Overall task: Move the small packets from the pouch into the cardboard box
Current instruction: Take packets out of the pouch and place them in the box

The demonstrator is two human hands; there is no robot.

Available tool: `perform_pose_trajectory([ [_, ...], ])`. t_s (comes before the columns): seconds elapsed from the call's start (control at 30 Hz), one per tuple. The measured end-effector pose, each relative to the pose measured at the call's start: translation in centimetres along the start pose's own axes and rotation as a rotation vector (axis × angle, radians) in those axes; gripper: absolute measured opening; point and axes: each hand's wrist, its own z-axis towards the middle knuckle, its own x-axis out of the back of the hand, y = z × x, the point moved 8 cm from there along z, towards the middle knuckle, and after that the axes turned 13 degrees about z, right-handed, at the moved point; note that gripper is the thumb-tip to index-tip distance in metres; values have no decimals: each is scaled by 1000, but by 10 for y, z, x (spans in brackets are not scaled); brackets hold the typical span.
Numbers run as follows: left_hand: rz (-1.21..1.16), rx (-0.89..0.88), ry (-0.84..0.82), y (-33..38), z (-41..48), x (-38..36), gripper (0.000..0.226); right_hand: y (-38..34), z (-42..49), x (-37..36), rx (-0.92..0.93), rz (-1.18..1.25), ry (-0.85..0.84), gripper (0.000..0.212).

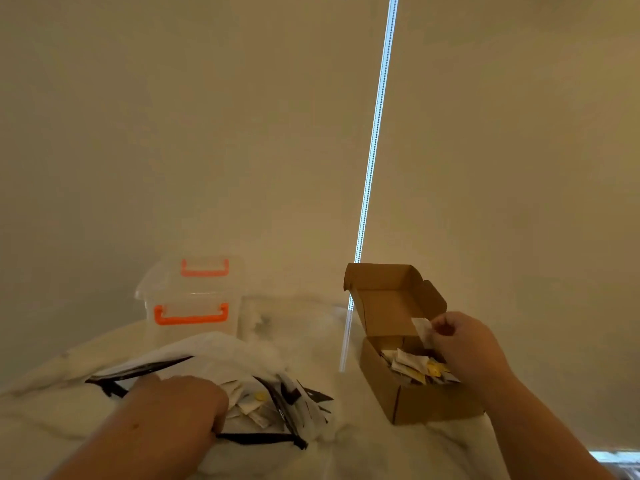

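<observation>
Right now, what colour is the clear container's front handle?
The handle is orange; head view shows it.

**Cardboard box** (426,407), open, with its lid (388,299) upright along the far side, barring approach from behind. The opening is free from above, the near side and the left. The right hand (464,344), pinching a packet (422,329), fills its far right corner. Just left of the box hangs a cord (372,150) over a bare strip of white cloth (346,403). Further left lie the pouch (214,358), gripped by the left hand (180,403), and a clear tub (194,317).
</observation>
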Motion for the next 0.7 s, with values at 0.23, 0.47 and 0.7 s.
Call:
perform_pose_trajectory([
  [0.23,-216,-68,328,17,-4,31,15,19,4,-16,-117,-187,-129,14],
  [0.47,-228,-260,201,47,0,28,17,19,1,-10,-172,-87,-230,15],
  [0.7,-239,-229,221,44,-8,30,15,-41,-13,3,82,212,-57,17],
])
